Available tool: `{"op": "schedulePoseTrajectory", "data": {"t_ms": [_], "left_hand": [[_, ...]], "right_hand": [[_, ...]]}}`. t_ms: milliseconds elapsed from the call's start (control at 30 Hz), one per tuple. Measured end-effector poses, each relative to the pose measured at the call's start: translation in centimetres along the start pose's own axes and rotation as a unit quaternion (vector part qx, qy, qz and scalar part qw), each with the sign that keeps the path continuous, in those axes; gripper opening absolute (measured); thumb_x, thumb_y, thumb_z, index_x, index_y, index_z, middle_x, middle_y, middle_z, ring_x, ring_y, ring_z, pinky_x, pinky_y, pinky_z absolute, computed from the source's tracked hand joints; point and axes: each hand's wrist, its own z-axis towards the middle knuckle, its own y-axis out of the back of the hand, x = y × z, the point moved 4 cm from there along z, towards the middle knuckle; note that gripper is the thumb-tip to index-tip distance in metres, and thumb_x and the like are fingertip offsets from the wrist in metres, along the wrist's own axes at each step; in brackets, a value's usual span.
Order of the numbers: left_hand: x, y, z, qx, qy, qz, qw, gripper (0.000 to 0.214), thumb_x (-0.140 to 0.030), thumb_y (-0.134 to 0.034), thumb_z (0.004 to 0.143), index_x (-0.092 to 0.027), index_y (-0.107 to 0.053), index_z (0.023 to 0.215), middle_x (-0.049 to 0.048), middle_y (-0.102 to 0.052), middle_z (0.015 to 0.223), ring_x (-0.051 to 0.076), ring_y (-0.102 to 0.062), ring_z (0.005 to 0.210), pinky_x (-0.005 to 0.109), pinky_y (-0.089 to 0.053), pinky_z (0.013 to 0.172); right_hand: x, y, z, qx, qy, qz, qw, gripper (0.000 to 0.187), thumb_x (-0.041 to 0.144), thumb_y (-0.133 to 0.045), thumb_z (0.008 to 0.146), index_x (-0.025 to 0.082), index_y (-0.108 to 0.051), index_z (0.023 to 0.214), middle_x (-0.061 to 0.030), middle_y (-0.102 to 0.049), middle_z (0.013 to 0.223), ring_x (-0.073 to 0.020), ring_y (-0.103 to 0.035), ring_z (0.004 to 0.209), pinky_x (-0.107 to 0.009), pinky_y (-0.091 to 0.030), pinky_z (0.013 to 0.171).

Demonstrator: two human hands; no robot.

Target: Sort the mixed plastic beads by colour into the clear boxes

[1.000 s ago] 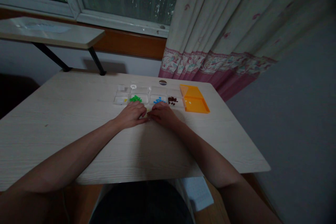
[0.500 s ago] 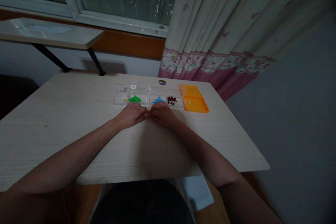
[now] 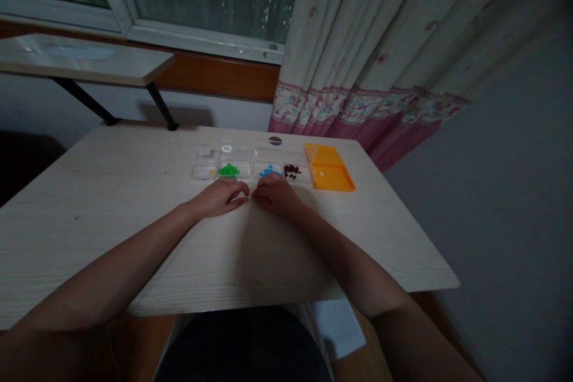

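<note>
Pale wood-grain table (image 3: 111, 203), viewed from its near edge. We take as centre the left hand (image 3: 219, 198) and right hand (image 3: 277, 196), which rest on the top with fingertips meeting. At 12 o'clock we see a row of clear trays (image 3: 244, 158). From 11 to 1 o'clock they hold a yellow bead (image 3: 212, 172), green beads (image 3: 228, 170), blue beads (image 3: 267, 172) and brown beads (image 3: 292, 171). At 2 o'clock, just beside the row, lies an open orange box (image 3: 329, 174). A small dark disc (image 3: 275, 141) lies beyond the trays.
</note>
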Motion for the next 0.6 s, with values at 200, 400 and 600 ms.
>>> {"op": "schedulePoseTrajectory", "data": {"t_ms": [200,400,600], "left_hand": [[0.07,-0.04,0.0,-0.011,-0.001,-0.005,1.0,0.02,-0.031,-0.05,0.094,-0.021,-0.063,0.104,-0.001,-0.055,0.068,0.017,-0.055,0.072,0.028,-0.038,0.073],[0.14,-0.17,0.03,-0.01,0.002,-0.01,1.0,0.019,-0.029,-0.048,0.095,-0.02,-0.062,0.104,-0.0007,-0.055,0.069,0.017,-0.055,0.073,0.028,-0.038,0.071],[0.14,-0.19,-0.02,-0.006,0.009,0.0,1.0,0.018,-0.032,-0.051,0.094,-0.021,-0.061,0.104,0.0004,-0.057,0.073,0.018,-0.057,0.076,0.029,-0.039,0.073]], "right_hand": [[0.03,-0.21,0.06,-0.01,0.015,-0.014,1.0,0.013,0.026,-0.064,0.089,0.024,-0.076,0.095,-0.0046,-0.068,0.096,-0.0205,-0.053,0.096,-0.034,-0.036,0.085],[0.14,-0.17,0.07,-0.012,0.026,-0.019,0.999,0.011,0.024,-0.065,0.088,0.023,-0.076,0.091,-0.0047,-0.069,0.096,-0.0211,-0.054,0.097,-0.036,-0.037,0.088],[0.49,0.14,-0.09,-0.007,0.052,-0.014,0.998,0.011,0.028,-0.066,0.088,0.026,-0.076,0.092,-0.0044,-0.068,0.099,-0.0209,-0.054,0.1,-0.036,-0.036,0.091]]}}
